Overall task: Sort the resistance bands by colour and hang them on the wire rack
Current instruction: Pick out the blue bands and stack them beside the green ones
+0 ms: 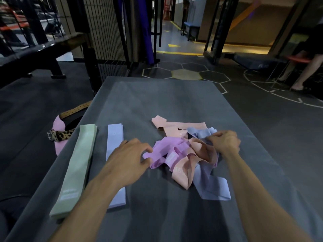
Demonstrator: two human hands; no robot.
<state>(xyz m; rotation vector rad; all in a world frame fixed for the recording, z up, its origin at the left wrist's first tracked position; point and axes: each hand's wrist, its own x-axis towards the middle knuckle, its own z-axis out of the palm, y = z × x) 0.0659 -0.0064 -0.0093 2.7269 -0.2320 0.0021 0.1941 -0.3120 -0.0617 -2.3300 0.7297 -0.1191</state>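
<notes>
A tangled heap of resistance bands lies on the grey padded surface (pixel 157 102): peach bands (pixel 180 128), a purple band (pixel 166 152) and blue bands (pixel 209 187). Left of the heap, a stack of green bands (pixel 76 170) and a stack of blue bands (pixel 114 142) lie flat side by side. My left hand (pixel 129 159) pinches the purple band's left edge between thumb and fingers. My right hand (pixel 225 143) grips a blue band (pixel 202 133) at the heap's right side. A black wire rack (pixel 104 32) stands behind the surface, at the far left.
Belts, one leopard-print (pixel 61 135) and one tan (pixel 76 109), lie on the floor left of the surface with a pink item (pixel 58 147). A black bench (pixel 35 53) stands at the far left. A seated person's legs (pixel 304 74) are at the far right.
</notes>
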